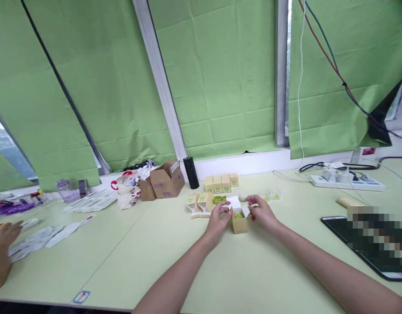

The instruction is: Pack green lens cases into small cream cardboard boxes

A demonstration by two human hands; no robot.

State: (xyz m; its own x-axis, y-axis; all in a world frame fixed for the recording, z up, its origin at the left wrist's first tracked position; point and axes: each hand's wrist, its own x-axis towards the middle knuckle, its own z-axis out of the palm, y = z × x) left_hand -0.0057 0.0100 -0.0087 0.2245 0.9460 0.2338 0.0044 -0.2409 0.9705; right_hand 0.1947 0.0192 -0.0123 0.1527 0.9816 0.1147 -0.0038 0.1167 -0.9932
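A small tan box (240, 226) stands on the table with its white-lined lid up and side flaps raised. Inside shows something green with a pale loop on top. My left hand (218, 220) pinches the box at its left flap. On the other side, my right hand (262, 212) has its fingers closed at the right white flap. Just behind lie green pieces (219, 199) and two unfolded cartons (198, 205) with green windows. Farther back, several closed small boxes (217, 184) stand in a row. Clear containers with yellow bits (269, 195) sit behind my right hand.
A black cylinder (190, 173), an open cardboard box (167, 179) and a cloth bag (127, 192) stand at the back. A power strip (348, 182) and tablet (338, 229) lie right. Another person's hand (2, 250) rests left by white paper strips (40, 240).
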